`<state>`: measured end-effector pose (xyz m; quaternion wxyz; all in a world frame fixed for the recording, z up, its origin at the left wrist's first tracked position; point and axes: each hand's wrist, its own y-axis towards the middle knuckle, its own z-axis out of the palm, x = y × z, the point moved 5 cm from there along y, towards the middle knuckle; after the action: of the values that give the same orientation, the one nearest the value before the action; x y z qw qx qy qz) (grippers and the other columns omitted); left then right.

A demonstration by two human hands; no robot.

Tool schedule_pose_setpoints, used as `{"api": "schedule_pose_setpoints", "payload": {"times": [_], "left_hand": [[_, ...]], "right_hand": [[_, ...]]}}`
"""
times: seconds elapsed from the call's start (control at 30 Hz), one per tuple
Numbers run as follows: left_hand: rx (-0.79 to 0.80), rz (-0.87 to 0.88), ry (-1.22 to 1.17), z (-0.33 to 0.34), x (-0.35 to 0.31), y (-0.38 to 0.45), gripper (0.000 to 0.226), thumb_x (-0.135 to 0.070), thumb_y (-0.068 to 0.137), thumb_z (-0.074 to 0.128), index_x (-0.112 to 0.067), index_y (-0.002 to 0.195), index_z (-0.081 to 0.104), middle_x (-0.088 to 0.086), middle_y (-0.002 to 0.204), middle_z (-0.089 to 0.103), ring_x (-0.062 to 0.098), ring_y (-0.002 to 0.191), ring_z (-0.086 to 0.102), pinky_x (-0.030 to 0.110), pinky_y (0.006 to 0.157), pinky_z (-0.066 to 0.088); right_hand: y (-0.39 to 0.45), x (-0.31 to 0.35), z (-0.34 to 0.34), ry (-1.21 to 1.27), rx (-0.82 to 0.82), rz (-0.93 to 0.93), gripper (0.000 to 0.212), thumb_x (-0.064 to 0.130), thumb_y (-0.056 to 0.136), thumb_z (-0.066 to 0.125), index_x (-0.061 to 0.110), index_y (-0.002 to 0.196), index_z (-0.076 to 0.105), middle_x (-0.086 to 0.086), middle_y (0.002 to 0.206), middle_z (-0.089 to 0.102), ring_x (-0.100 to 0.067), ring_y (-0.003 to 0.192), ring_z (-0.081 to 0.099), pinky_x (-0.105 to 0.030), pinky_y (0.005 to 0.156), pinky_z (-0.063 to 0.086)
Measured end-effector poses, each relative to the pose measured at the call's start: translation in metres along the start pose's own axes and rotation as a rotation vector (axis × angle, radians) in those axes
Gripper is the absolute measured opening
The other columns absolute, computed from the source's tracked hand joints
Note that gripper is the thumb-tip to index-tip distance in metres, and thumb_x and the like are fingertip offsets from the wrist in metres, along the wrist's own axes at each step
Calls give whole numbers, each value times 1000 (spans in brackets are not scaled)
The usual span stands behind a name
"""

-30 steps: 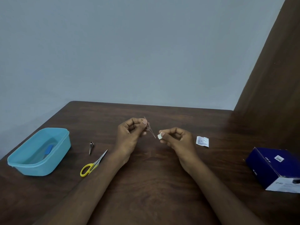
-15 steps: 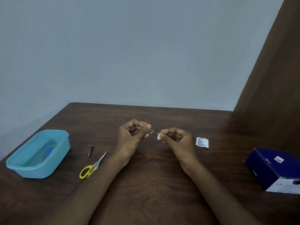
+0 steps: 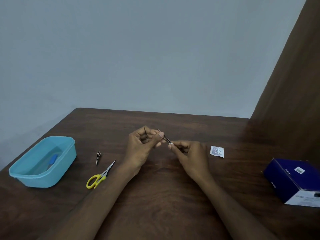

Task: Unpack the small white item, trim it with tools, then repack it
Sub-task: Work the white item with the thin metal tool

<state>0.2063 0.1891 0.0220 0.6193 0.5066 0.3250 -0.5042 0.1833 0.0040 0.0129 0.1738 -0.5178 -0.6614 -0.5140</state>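
Observation:
Above the middle of the dark wooden table [image 3: 155,196], my left hand [image 3: 141,149] pinches thin metal tweezers [image 3: 166,138] between thumb and fingers. The tweezer tips touch a small white item [image 3: 170,144] that my right hand [image 3: 190,156] holds at its fingertips. An empty white printed packet [image 3: 217,151] lies flat on the table just right of my right hand. Yellow-handled scissors [image 3: 99,175] lie to the left of my left forearm, blades pointing away.
A second small metal tool [image 3: 98,157] lies left of the scissors. A light blue plastic tub [image 3: 43,161] with a blue object inside sits at the far left. A dark blue cardboard box [image 3: 294,179] rests at the right edge. A brown panel rises on the right.
The tweezers tilted down from pointing up, and their tips moved right until they met the white item. My right hand stayed nearly still.

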Motion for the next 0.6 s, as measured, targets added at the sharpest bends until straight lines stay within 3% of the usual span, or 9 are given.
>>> {"api": "schedule_pose_setpoints", "payload": {"times": [0.17, 0.27, 0.4, 0.53, 0.6], "left_hand": [[5, -3, 32, 0, 2, 0, 17, -8, 87, 83, -6, 86, 66, 9, 93, 79, 20, 82, 81, 18, 65, 60], [-4, -14, 36, 1, 4, 0, 15, -5, 89, 81, -5, 88, 67, 8, 91, 80, 19, 82, 82, 18, 64, 59], [-21, -13, 50, -1, 4, 1, 14, -5, 90, 82, -4, 89, 67, 11, 90, 80, 19, 81, 81, 18, 64, 60], [-17, 6, 128, -1, 4, 0, 15, -8, 89, 84, -8, 85, 69, 13, 92, 81, 24, 84, 82, 21, 66, 60], [11, 29, 186, 0, 5, -1, 17, -10, 89, 84, -5, 85, 69, 16, 91, 81, 27, 85, 82, 24, 67, 62]], "right_hand": [[0, -1, -5, -100, -46, -15, 6, 26, 83, 90, 28, 83, 85, 22, 69, 75, 0, 68, 73, -15, 61, 52], [1, -2, -4, -90, -27, -18, 2, 24, 87, 87, 26, 87, 86, 25, 66, 72, 3, 66, 71, -14, 60, 48], [-1, 0, 2, -137, 17, -61, 8, 27, 95, 78, 24, 97, 86, 6, 74, 79, -7, 67, 74, -33, 63, 54], [0, -3, -2, -119, -7, -18, 5, 23, 85, 88, 24, 90, 87, 16, 78, 80, 4, 72, 73, -18, 64, 51], [-1, -2, -3, -124, 5, -28, 6, 24, 85, 87, 25, 91, 87, 17, 79, 80, 4, 72, 73, -18, 64, 52]]}}
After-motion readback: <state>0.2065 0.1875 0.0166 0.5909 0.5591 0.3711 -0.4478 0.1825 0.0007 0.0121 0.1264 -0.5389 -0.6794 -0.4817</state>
